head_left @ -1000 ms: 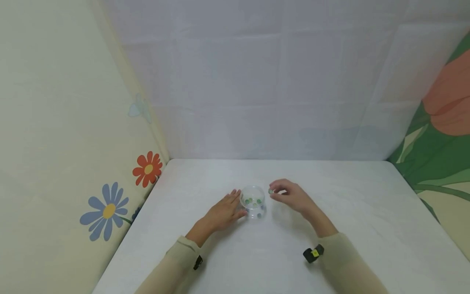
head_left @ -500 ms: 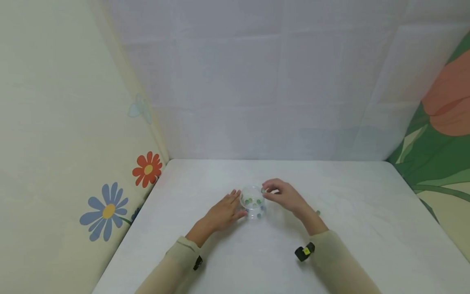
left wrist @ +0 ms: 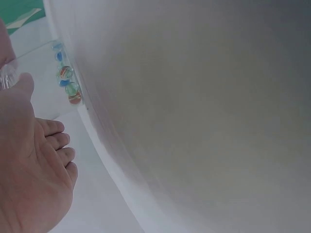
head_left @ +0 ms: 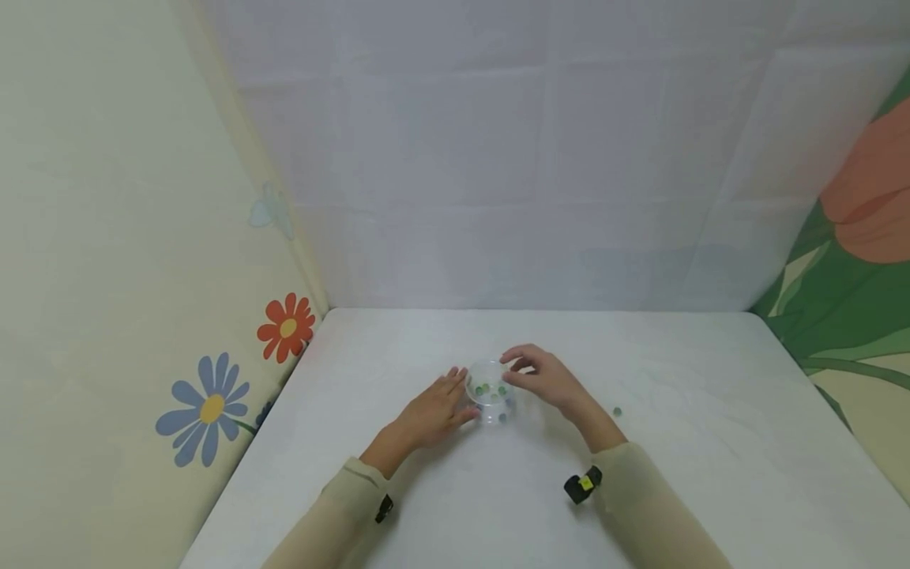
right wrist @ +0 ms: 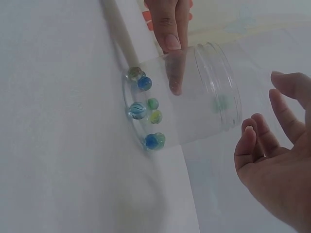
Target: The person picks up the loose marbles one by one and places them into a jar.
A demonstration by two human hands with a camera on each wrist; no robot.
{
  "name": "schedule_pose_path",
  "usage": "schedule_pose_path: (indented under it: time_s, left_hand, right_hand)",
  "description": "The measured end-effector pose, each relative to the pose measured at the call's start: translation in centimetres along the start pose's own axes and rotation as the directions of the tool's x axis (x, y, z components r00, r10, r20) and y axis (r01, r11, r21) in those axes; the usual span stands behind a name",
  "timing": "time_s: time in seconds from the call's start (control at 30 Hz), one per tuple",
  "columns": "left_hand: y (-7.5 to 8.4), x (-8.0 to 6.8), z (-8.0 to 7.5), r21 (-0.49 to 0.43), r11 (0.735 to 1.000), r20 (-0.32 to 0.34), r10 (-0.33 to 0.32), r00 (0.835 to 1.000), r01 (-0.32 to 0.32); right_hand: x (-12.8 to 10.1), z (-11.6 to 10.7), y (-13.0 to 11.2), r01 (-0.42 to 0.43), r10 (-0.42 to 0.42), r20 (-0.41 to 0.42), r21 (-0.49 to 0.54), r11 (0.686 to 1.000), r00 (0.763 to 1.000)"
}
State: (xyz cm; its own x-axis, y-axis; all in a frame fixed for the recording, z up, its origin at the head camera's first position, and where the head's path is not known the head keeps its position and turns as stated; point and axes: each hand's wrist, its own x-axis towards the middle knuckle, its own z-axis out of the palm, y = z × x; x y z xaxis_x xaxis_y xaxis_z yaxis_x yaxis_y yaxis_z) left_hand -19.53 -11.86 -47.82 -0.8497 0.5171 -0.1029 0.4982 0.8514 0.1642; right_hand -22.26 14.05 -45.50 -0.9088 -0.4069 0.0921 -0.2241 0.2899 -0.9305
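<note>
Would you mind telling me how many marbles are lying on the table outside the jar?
1. The loose marble lies on the table beside the right forearm, away from the jar; others may be hidden.

no readable text, labels, numbers or signs anywhere.
</note>
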Motion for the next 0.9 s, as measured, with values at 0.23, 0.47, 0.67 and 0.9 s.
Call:
schedule_pose_path:
  time_s: [0.23, 0.47, 0.67, 0.9]
  left_hand:
    - [0.2, 0.0, -0.1, 0.007, 1.0, -0.006, -0.002, 1.0, 0.002]
    - [0.0, 0.1, 0.3, 0.012, 1.0, -0.002, -0.003, 1.0, 0.003]
    - [0.1, 0.2, 0.2, 0.01, 1.0, 0.003, -0.002, 1.0, 0.002]
    - [-0.1, 0.2, 0.3, 0.001, 1.0, -0.017, 0.015, 1.0, -0.015]
  right_hand:
    - [-0.5, -0.2, -1.0, -0.041, 0.041, -0.005, 0.004, 0.999, 0.999]
    - [-0.6, -0.9, 0.1, -0.071, 0.071, -0.008, -0.021, 0.997, 0.997]
    - [-1.4, -2.3, 0.4, -0.063, 0.062, -0.01, -0.059, 0.996, 0.998]
    - [-2.5, -4.2, 1.4, -0.064, 0.062, -0.022, -0.089, 0.994, 0.998]
